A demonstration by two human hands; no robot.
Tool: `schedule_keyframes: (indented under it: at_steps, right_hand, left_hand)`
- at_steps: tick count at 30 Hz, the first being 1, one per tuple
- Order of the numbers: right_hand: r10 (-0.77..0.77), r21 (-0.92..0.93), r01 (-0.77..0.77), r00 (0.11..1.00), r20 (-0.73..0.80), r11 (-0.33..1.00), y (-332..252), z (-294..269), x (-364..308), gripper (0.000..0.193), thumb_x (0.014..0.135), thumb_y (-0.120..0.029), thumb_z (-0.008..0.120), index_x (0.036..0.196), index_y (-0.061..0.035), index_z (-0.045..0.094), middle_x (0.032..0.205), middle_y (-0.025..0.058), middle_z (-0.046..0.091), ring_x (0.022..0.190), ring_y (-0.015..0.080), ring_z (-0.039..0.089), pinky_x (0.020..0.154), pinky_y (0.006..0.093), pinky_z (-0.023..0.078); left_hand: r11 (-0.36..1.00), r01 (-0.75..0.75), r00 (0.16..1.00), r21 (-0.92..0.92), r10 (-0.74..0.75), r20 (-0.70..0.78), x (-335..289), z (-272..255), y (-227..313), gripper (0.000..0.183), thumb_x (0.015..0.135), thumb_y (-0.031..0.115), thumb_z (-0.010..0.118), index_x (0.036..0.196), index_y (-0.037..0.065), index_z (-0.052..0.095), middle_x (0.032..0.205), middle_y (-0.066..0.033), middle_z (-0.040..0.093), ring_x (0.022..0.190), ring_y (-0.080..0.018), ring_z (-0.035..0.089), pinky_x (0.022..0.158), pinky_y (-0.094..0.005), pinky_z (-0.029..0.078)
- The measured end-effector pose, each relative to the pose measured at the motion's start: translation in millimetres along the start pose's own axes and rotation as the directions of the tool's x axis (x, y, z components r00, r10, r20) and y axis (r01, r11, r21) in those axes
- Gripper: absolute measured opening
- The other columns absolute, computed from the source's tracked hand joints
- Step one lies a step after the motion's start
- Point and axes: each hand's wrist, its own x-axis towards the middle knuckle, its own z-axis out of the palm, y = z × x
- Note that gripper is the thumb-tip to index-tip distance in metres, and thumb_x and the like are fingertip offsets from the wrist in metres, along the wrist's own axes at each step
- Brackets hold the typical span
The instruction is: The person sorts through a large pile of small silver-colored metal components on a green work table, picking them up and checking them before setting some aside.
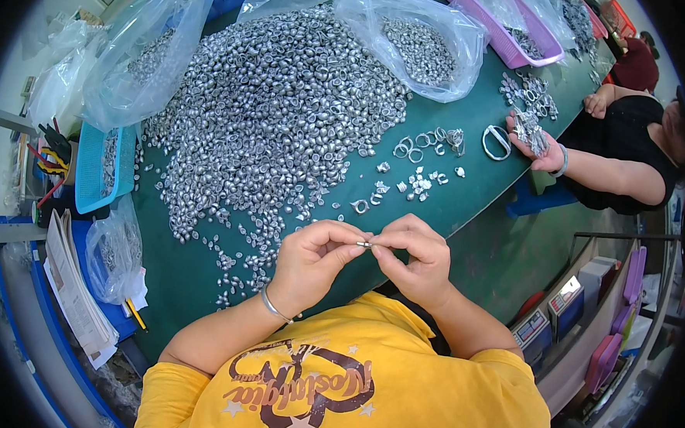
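My left hand (313,263) and my right hand (415,256) meet above the near edge of the green table (468,178). Both are closed in a pinch on a small silver metal piece (365,245), mostly covered by the fingertips, so its exact kind is unclear. Just beyond my fingers lie small loose metal castings (417,185) and several silver rings (415,154). A broad heap of small, shiny oval metal pieces (271,94) spreads over the table's left and far side, with strays trailing toward my left forearm.
Plastic bags (420,55) of metal parts stand behind the heap. A purple basket (514,37) sits far right, a light-blue basket (89,171) left. On the right, another person's hand (543,151) holds metal pieces beside a white ring-shaped object (496,142). Papers (75,293) lie at left.
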Motion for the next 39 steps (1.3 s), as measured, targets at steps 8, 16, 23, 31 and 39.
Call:
schedule_keyframes:
  at_steps: [8,16,23,31,39]
  right_hand:
    - [0.062,0.092,-0.063,0.998,0.015,0.994,2.7,-15.8,4.7,0.007,0.069,0.004,0.064,0.074,-0.0009,0.063,0.072,0.0085,0.061,0.067,0.0193,0.059,0.061,0.0277,0.047]
    - [-0.318,-0.823,-0.219,0.846,-0.428,0.524,71.7,-176.5,54.5,0.01,0.073,-0.009,0.067,0.082,-0.0053,0.064,0.081,0.0093,0.062,0.081,0.0288,0.057,0.071,0.0392,0.043]
    - [-0.126,-0.924,-0.203,0.959,-0.254,0.323,83.4,-192.4,80.2,0.024,0.07,-0.022,0.073,0.089,-0.0083,0.068,0.088,0.0058,0.063,0.086,0.028,0.057,0.081,0.0437,0.038]
    - [-0.284,-0.699,-0.074,0.88,-0.382,0.712,62.0,-173.0,87.0,0.008,0.081,-0.004,0.06,0.086,-0.0005,0.064,0.084,0.012,0.065,0.077,0.0264,0.06,0.067,0.0329,0.046]
    - [-0.193,0.004,0.196,0.96,0.203,0.981,2.6,-44.3,33.5,0.011,0.076,0.001,0.067,0.087,-0.0024,0.066,0.093,0.0109,0.064,0.082,0.0222,0.063,0.071,0.0294,0.05]
  left_hand:
    - [0.999,0.043,0.999,-0.014,-0.042,0.027,-1.8,5.5,1.2,0.006,0.083,-0.005,0.059,0.089,-0.004,0.06,0.093,-0.0103,0.065,0.084,-0.0135,0.062,0.075,-0.0238,0.051]
    - [0.977,0.173,0.985,-0.128,-0.168,0.046,-6.5,10.2,8.6,0.006,0.086,-0.003,0.056,0.092,-0.003,0.055,0.089,-0.0137,0.064,0.082,-0.0196,0.065,0.074,-0.031,0.055]
    - [0.976,0.179,0.983,-0.122,-0.172,0.064,-9.7,14.1,13.9,0.007,0.085,-0.003,0.058,0.091,-0.003,0.055,0.089,-0.0133,0.064,0.08,-0.0188,0.065,0.074,-0.0309,0.055]
    - [0.973,0.185,0.983,-0.137,-0.182,0.036,-10.6,13.6,14.6,0.016,0.085,-0.003,0.055,0.102,-0.004,0.056,0.09,-0.0125,0.063,0.081,-0.0196,0.065,0.071,-0.0312,0.056]
    - [0.67,0.522,0.849,-0.528,-0.469,0.244,-1.5,-2.4,21.7,0.02,0.091,0.014,0.054,0.104,-0.002,0.057,0.09,-0.0125,0.063,0.077,-0.022,0.065,0.066,-0.0327,0.056]
